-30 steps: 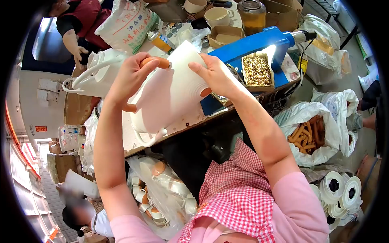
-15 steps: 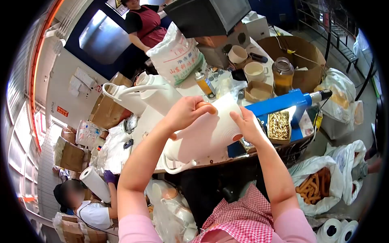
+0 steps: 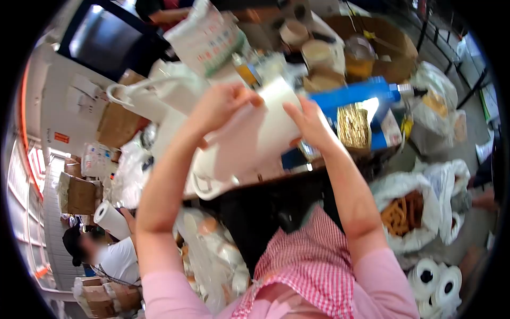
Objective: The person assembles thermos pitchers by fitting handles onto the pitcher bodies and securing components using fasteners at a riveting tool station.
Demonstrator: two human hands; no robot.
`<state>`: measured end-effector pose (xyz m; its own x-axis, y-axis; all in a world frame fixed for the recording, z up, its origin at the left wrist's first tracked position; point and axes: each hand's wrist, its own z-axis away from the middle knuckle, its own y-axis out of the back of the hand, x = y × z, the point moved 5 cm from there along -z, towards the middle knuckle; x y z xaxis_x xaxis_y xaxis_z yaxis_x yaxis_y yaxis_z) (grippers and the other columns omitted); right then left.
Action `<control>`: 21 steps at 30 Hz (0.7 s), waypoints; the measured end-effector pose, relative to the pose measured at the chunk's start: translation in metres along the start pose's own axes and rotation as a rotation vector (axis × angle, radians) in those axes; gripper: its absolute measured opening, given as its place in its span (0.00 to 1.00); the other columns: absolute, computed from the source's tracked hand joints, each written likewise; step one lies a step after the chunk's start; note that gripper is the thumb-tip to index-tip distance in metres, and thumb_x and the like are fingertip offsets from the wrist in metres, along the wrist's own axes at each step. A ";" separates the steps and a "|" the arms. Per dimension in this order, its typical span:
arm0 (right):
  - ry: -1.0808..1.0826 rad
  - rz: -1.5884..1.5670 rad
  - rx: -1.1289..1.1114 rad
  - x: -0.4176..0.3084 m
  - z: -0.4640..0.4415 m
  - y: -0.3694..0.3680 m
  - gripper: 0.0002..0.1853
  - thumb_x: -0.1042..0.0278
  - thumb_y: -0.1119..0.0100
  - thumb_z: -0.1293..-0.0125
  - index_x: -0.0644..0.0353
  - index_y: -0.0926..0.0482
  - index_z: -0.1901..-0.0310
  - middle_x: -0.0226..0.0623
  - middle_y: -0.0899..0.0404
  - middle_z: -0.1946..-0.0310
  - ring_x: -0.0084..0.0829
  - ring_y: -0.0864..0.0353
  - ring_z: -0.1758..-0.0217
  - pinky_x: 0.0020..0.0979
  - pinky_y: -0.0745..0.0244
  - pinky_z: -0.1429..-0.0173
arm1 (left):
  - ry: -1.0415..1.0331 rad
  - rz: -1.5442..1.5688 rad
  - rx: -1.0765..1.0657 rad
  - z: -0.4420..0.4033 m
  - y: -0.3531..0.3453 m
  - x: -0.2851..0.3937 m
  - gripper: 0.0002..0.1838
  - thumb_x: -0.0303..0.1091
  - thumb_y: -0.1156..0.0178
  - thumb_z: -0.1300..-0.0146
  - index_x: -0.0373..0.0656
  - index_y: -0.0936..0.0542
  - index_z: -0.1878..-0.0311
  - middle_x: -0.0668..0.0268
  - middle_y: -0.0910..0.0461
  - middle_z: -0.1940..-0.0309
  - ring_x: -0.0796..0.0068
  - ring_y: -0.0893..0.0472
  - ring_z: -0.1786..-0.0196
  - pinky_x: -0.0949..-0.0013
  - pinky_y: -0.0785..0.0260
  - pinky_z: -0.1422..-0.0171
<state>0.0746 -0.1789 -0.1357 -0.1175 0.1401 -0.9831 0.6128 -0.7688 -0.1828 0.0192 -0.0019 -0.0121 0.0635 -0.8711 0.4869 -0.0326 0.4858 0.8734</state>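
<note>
A white watering can (image 3: 247, 141) with a cylindrical body lies tilted before me at the table edge, its thin spout (image 3: 212, 192) curving out at the lower left. My left hand (image 3: 226, 106) is closed over the body's upper left side, around what looks like an orange-brown curved handle (image 3: 256, 100). Most of that handle is hidden by the hand. On the right side of the can, my right hand (image 3: 308, 125) grips the wall near its end, thumb on top and fingers underneath. A small orange-brown patch under this palm is too blurred to identify.
More white long-spouted cans (image 3: 159, 98) stand at left. Behind are a printed sack (image 3: 204, 40) and a spray can (image 3: 247, 72). A blue device (image 3: 353, 95) sits right, beside a bag of orange-brown curved pieces (image 3: 401, 215). A co-worker (image 3: 114, 260) holds a white roll at lower left.
The view has shifted, so the table, can and both hands appear higher and further left. Both hands keep the same hold on the can. The image is blurrier.
</note>
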 end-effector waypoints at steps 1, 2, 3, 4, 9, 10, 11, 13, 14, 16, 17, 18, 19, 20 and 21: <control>-0.003 -0.022 -0.008 0.002 0.001 -0.001 0.25 0.49 0.43 0.26 0.63 0.23 0.41 0.41 0.17 0.55 0.32 0.14 0.59 0.35 0.15 0.74 | 0.017 -0.009 -0.023 0.000 -0.001 0.003 0.18 0.48 0.37 0.30 0.39 0.14 0.60 0.58 0.12 0.65 0.69 0.16 0.65 0.66 0.26 0.58; 0.022 -0.043 -0.019 0.002 -0.002 -0.001 0.25 0.49 0.44 0.26 0.63 0.23 0.41 0.41 0.17 0.55 0.32 0.14 0.59 0.35 0.15 0.74 | 0.022 -0.033 -0.026 -0.001 0.001 0.006 0.19 0.48 0.37 0.30 0.39 0.14 0.59 0.59 0.12 0.64 0.69 0.16 0.64 0.66 0.25 0.57; -0.003 -0.045 -0.010 0.003 -0.002 -0.001 0.25 0.49 0.44 0.26 0.63 0.23 0.41 0.41 0.17 0.55 0.32 0.14 0.59 0.35 0.15 0.74 | 0.026 -0.065 -0.030 0.001 0.000 0.012 0.19 0.48 0.37 0.30 0.39 0.14 0.58 0.59 0.12 0.63 0.69 0.16 0.64 0.65 0.25 0.56; 0.021 -0.032 -0.009 0.001 -0.002 -0.002 0.25 0.50 0.44 0.26 0.64 0.23 0.40 0.41 0.17 0.55 0.32 0.13 0.58 0.35 0.14 0.74 | 0.027 -0.105 -0.027 0.002 0.002 0.016 0.19 0.48 0.37 0.30 0.39 0.14 0.57 0.59 0.11 0.63 0.69 0.15 0.63 0.65 0.24 0.56; 0.042 -0.025 -0.032 -0.003 -0.004 -0.004 0.24 0.51 0.46 0.25 0.65 0.23 0.40 0.41 0.16 0.56 0.32 0.13 0.58 0.34 0.13 0.73 | 0.020 -0.213 -0.045 0.002 0.004 0.022 0.18 0.47 0.38 0.29 0.39 0.15 0.55 0.57 0.12 0.61 0.61 0.14 0.61 0.62 0.24 0.55; 0.055 -0.032 -0.035 -0.003 -0.004 -0.005 0.24 0.52 0.46 0.25 0.65 0.23 0.41 0.41 0.16 0.57 0.31 0.13 0.58 0.34 0.14 0.73 | 0.016 -0.233 -0.040 0.003 0.004 0.024 0.18 0.47 0.37 0.30 0.39 0.15 0.55 0.57 0.12 0.61 0.60 0.14 0.61 0.62 0.24 0.54; 0.067 -0.039 -0.033 -0.002 -0.004 -0.004 0.24 0.52 0.46 0.25 0.65 0.23 0.41 0.41 0.16 0.57 0.31 0.13 0.59 0.34 0.14 0.73 | 0.009 -0.252 -0.038 0.003 0.004 0.025 0.18 0.47 0.37 0.30 0.38 0.16 0.55 0.57 0.12 0.61 0.59 0.14 0.61 0.62 0.24 0.54; 0.069 -0.013 -0.025 -0.002 -0.005 -0.003 0.24 0.52 0.46 0.25 0.65 0.23 0.41 0.41 0.16 0.58 0.31 0.13 0.59 0.34 0.14 0.73 | 0.049 -0.277 -0.045 0.004 0.002 0.026 0.17 0.46 0.38 0.29 0.39 0.17 0.54 0.57 0.13 0.61 0.62 0.16 0.61 0.62 0.25 0.54; 0.084 0.012 -0.017 -0.001 -0.004 -0.002 0.24 0.51 0.46 0.25 0.65 0.23 0.42 0.41 0.16 0.58 0.31 0.13 0.59 0.34 0.15 0.74 | 0.083 -0.310 -0.043 0.005 0.001 0.025 0.16 0.45 0.39 0.28 0.40 0.19 0.52 0.57 0.15 0.62 0.64 0.18 0.62 0.63 0.26 0.54; 0.076 0.000 0.006 0.000 -0.002 -0.003 0.24 0.51 0.45 0.25 0.65 0.23 0.42 0.41 0.16 0.59 0.31 0.13 0.59 0.33 0.15 0.73 | 0.070 -0.295 -0.044 0.004 -0.001 0.023 0.16 0.45 0.38 0.28 0.40 0.20 0.53 0.56 0.15 0.63 0.63 0.17 0.62 0.62 0.26 0.54; 0.081 -0.010 0.016 0.001 -0.002 -0.004 0.24 0.51 0.45 0.25 0.66 0.22 0.42 0.41 0.16 0.59 0.31 0.13 0.60 0.33 0.15 0.73 | 0.061 -0.313 -0.038 0.004 -0.001 0.022 0.16 0.45 0.38 0.28 0.40 0.20 0.53 0.56 0.15 0.63 0.62 0.17 0.62 0.62 0.26 0.54; 0.077 -0.011 0.014 0.003 -0.003 -0.004 0.24 0.51 0.45 0.25 0.66 0.22 0.42 0.41 0.16 0.59 0.31 0.13 0.60 0.33 0.15 0.73 | 0.054 -0.331 -0.029 0.004 0.000 0.021 0.16 0.45 0.38 0.28 0.40 0.20 0.54 0.56 0.15 0.63 0.62 0.17 0.62 0.62 0.26 0.54; 0.078 -0.004 0.015 0.005 -0.003 -0.004 0.24 0.50 0.45 0.25 0.65 0.22 0.42 0.41 0.16 0.59 0.31 0.13 0.59 0.33 0.15 0.73 | 0.062 -0.331 -0.030 0.005 0.000 0.020 0.16 0.45 0.38 0.28 0.40 0.20 0.54 0.56 0.15 0.63 0.62 0.17 0.62 0.62 0.26 0.54; 0.082 0.004 0.018 0.006 -0.005 -0.004 0.24 0.50 0.45 0.24 0.65 0.22 0.43 0.41 0.16 0.58 0.30 0.13 0.58 0.33 0.15 0.72 | 0.048 -0.339 -0.017 0.005 -0.001 0.020 0.16 0.45 0.38 0.28 0.40 0.20 0.54 0.56 0.15 0.64 0.61 0.17 0.63 0.62 0.26 0.55; 0.079 0.005 0.017 0.005 -0.005 -0.005 0.24 0.50 0.45 0.24 0.65 0.22 0.43 0.41 0.16 0.58 0.30 0.13 0.58 0.33 0.15 0.72 | 0.033 -0.345 -0.006 0.005 -0.001 0.021 0.16 0.45 0.38 0.28 0.40 0.20 0.54 0.56 0.15 0.64 0.61 0.17 0.63 0.62 0.26 0.55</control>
<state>0.0749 -0.1717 -0.1401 -0.0520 0.1842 -0.9815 0.5999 -0.7800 -0.1782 0.0158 -0.0212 -0.0028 0.1016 -0.9814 0.1629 0.0022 0.1640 0.9865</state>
